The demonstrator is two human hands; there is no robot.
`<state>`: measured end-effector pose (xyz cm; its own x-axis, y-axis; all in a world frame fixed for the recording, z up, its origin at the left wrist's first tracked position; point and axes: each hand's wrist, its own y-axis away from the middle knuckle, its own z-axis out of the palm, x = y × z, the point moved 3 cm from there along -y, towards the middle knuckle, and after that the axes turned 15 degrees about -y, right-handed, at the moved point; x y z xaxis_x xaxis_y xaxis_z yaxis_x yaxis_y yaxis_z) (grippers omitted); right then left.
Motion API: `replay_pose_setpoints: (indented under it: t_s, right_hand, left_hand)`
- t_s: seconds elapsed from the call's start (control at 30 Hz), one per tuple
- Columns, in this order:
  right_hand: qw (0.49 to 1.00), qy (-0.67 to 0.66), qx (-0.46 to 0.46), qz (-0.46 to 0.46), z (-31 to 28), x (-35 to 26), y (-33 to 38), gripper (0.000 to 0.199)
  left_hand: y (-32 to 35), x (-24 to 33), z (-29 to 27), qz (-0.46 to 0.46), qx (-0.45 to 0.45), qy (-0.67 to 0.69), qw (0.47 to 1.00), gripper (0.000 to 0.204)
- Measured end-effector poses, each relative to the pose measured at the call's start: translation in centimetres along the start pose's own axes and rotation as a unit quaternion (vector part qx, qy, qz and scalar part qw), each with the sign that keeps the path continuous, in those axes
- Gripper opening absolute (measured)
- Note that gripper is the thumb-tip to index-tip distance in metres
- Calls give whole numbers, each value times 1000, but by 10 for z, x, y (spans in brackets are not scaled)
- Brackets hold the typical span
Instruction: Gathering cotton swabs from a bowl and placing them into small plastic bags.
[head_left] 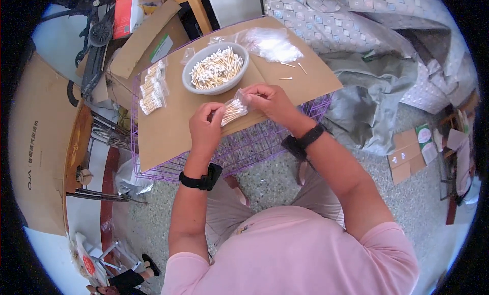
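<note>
Held swab bag (235, 110), lettered carton (47, 152)

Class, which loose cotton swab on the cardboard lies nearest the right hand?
The lowest, nearly horizontal swab; the rightmost swab and the topmost swab lie farther away.

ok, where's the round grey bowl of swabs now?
Head view, upper middle, slightly left: the grey bowl sits on the brown cardboard sheet, right of the clear bags of packed swabs, just beyond the left hand and right hand.

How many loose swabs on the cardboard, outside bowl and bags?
3, right of the bowl: one swab and a second near the clear plastic, a third closer to the right hand. More may be hidden.
</note>
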<state>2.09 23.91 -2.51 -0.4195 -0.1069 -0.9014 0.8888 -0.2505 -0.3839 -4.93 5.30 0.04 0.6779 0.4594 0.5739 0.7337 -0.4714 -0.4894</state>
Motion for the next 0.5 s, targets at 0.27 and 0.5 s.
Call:
replay_pose_setpoints:
  t_s: [0.27, 0.5]
  right_hand:
    - [998, 39, 24, 39, 2, -8, 3, 21]
    - [999, 8, 38, 33, -3, 0, 0, 22]
  left_hand:
    - [-5, -45, -29, -111, 9, 121, 986, 12]
    - [-35, -101, -73, -90, -11, -71, 993, 17]
